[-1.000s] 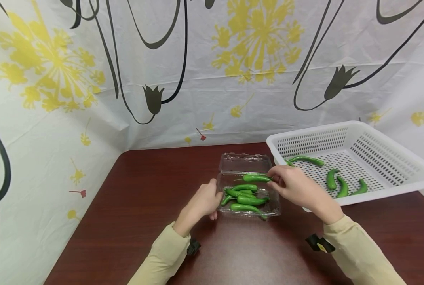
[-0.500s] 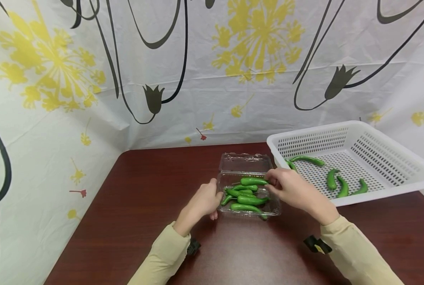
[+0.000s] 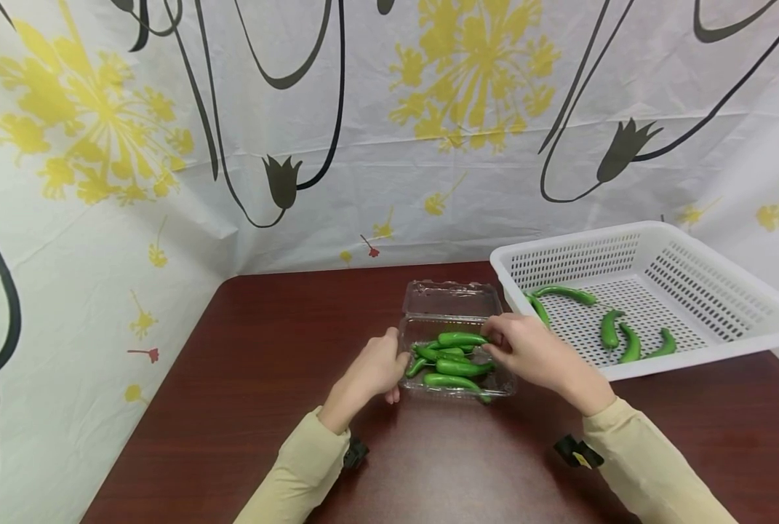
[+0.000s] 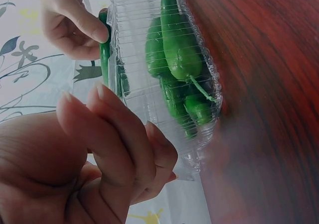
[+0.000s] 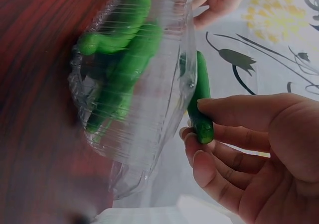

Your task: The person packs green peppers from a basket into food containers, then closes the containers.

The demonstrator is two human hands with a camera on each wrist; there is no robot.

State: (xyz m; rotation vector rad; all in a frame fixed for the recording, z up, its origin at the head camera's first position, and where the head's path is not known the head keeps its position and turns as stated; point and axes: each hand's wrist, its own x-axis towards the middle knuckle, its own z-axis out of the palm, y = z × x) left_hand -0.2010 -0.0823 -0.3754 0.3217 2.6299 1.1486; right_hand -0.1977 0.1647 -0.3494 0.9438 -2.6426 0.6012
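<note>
My right hand (image 3: 523,346) pinches one end of a green chili pepper (image 3: 461,339) between thumb and fingers, over the open clear plastic clamshell (image 3: 415,386). The right wrist view shows the held chili (image 5: 202,87) just above the clamshell's rim, its blunt end between the fingertips. At the clamshell's left side, my left hand (image 3: 376,366) grips the rim, thumb on top and curled fingers (image 4: 112,139) lower down. Several green chilies (image 3: 462,367) lie in the clamshell's base. Its hinged lid (image 3: 452,298) lies back behind the base.
A white perforated plastic basket (image 3: 710,349) stands at the right, holding several green chilies (image 3: 609,329). The dark red-brown table (image 3: 284,349) runs up to a patterned cloth backdrop (image 3: 376,145) at the back and left.
My right hand has moved slightly left and toward me, bringing the pinched chili down among those in the clamshell. My left hand stays where it was.
</note>
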